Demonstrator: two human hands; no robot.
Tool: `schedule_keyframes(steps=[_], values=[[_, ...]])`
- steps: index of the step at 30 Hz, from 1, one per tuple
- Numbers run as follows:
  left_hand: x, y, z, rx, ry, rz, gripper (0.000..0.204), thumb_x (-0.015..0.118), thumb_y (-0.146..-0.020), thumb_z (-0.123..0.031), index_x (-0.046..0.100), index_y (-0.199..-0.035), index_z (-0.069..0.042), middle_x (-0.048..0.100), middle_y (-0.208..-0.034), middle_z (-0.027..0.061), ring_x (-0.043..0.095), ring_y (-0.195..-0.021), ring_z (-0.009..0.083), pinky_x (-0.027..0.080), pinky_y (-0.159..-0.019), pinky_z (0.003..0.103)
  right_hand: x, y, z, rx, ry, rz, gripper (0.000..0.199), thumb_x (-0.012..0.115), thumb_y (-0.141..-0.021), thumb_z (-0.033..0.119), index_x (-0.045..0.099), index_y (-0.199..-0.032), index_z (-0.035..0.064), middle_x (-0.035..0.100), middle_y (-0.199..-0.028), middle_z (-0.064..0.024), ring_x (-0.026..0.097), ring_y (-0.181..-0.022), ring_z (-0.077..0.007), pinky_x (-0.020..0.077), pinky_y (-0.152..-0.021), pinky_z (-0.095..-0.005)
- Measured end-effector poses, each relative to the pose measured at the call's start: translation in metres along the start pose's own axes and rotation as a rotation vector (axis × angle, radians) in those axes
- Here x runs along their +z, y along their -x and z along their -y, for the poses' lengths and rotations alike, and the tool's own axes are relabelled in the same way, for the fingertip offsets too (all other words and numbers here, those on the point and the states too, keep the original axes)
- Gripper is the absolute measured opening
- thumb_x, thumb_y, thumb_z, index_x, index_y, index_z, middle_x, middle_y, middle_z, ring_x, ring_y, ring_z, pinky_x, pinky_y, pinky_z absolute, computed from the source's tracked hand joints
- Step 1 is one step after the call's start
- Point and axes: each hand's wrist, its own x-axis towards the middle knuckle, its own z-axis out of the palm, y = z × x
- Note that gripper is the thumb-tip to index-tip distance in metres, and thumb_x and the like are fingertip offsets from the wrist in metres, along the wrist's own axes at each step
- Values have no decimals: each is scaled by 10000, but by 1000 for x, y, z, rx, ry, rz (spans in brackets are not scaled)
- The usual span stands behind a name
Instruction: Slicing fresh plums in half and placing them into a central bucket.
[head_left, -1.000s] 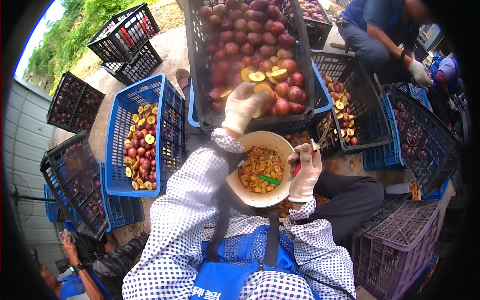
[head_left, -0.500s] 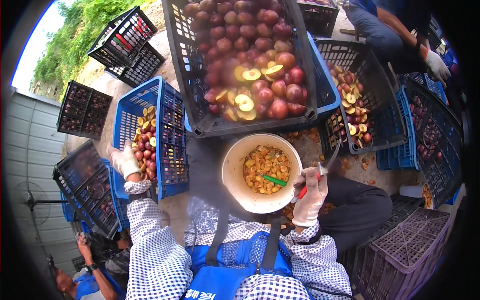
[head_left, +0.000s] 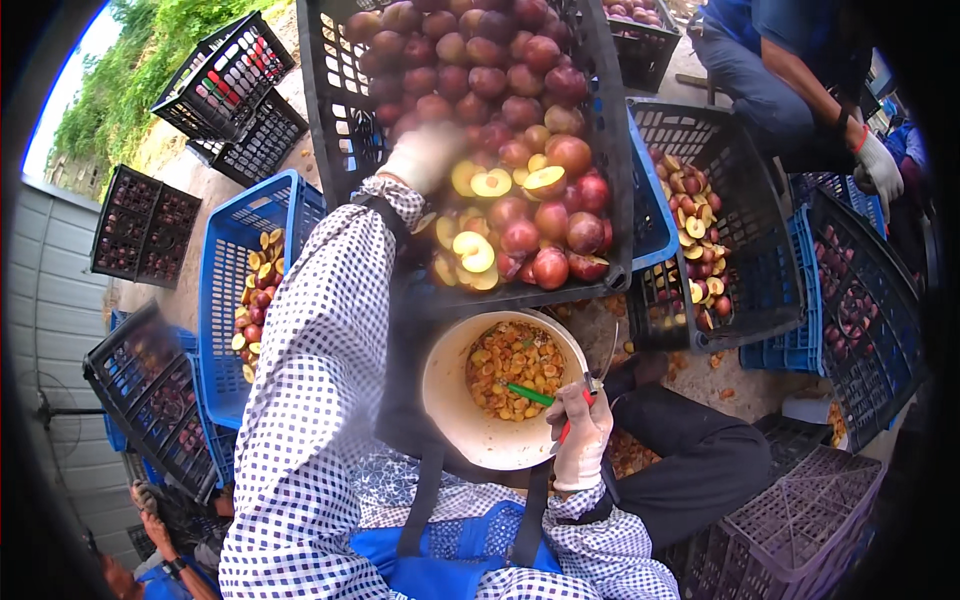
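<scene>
My gloved left hand (head_left: 428, 158), smeared by motion, reaches over the black crate (head_left: 480, 293) of whole dark red plums (head_left: 485, 80). Its fingers are too blurred to read. Close to it, several cut plum halves (head_left: 491, 183) with yellow flesh lie on the whole fruit. My gloved right hand (head_left: 580, 440) is closed around a red-handled tool (head_left: 565, 431) with a metal head; its exact kind is unclear. It is at the right rim of a cream bucket (head_left: 445, 390). Inside the bucket are brownish plum pits and scraps (head_left: 510, 365), with a green handle (head_left: 530, 395) lying on them.
To the left stands a blue crate (head_left: 222, 330) with halved plums. Another black crate (head_left: 745, 300) of halves is on the right. Stacked crates (head_left: 865, 300) line the far right, above a purple crate (head_left: 800, 500). A gloved co-worker (head_left: 780, 90) sits at upper right; another person is lower left.
My left hand has moved from the blue crate up and right, over the plums in the black crate. My right hand keeps the red-handled tool beside the bucket. The view has shifted slightly.
</scene>
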Motion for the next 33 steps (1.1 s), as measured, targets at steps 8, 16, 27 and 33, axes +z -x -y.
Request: schedule_keyframes(steps=[8, 16, 27, 33], values=[[-55, 55, -14, -396, 545, -341, 612, 753, -727, -207, 529, -1271, -37, 657, -1102, 159, 659, -989, 325, 528, -887, 418, 3, 10, 6, -5, -24, 51, 454, 598, -952, 510, 571, -952, 56, 562, -610, -14, 464, -448, -78, 320, -403, -197], [-68, 173, -101, -107, 2549, -140, 605, 492, -969, -390, 401, -1408, 17, 608, -1185, 161, 608, -804, 233, 499, -702, 371, 6, 28, 24, -104, 80, 298, 501, 552, -964, 554, 570, -1032, 57, 492, -624, 37, 401, -469, -15, 276, -413, -172], [-74, 243, -197, -174, 2090, -293, 370, 350, -1063, -202, 531, -1261, 53, 621, -1117, 114, 595, -939, 153, 486, -854, 286, 38, 77, 54, -677, 379, 478, 346, 580, -1002, 357, 597, -916, 22, 603, -702, -97, 591, -629, -205, 457, -596, -346], [-61, 261, -211, -531, 2024, -179, 387, 404, -1009, -332, 601, -1114, -16, 618, -951, 45, 574, -820, 117, 470, -719, 249, 30, 73, 13, -728, 534, 421, 287, 606, -983, 299, 564, -897, 28, 628, -732, -182, 631, -665, -369, 483, -603, -420]])
